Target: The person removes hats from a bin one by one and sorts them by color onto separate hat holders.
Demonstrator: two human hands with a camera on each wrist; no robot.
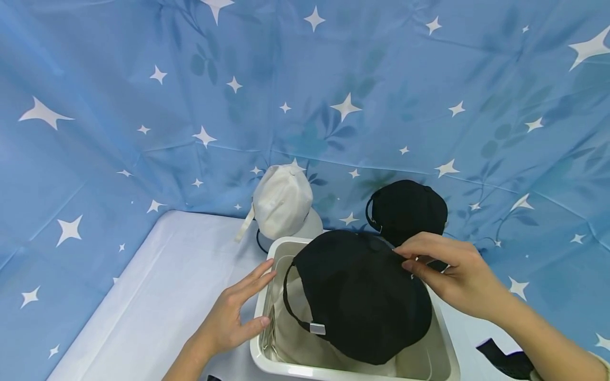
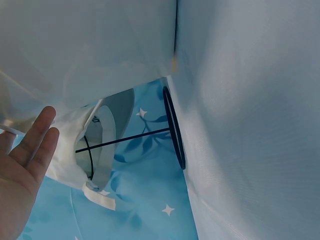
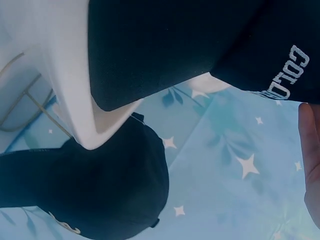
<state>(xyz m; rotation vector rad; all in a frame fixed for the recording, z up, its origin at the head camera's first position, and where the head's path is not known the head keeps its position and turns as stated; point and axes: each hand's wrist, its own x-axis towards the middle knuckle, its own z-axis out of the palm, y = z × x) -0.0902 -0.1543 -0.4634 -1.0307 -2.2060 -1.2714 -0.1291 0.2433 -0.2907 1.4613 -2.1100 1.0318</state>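
A black cap (image 1: pixel 362 296) with a strap and silver buckle at its left lies in the mouth of a white bin (image 1: pixel 286 369). My right hand (image 1: pixel 457 272) pinches the cap's right side between thumb and fingers. In the right wrist view, its fingers (image 3: pixel 311 150) meet the fabric beside pale lettering, and the brim (image 3: pixel 150 55) extends over the bin's corner (image 3: pixel 90 132). My left hand (image 1: pixel 231 315) lies against the bin's left rim, fingers spread and fairly straight. In the left wrist view, that hand (image 2: pixel 22 180) is beside the bin's outer wall (image 2: pixel 85 50).
Behind the bin, a white cap (image 1: pixel 283 201) sits on a thin black stand (image 2: pixel 175 130). Another black cap (image 1: pixel 407 209) is at the back right. A white cloth covers the table (image 1: pixel 190 264); a blue star-patterned curtain (image 1: pixel 267 106) hangs behind.
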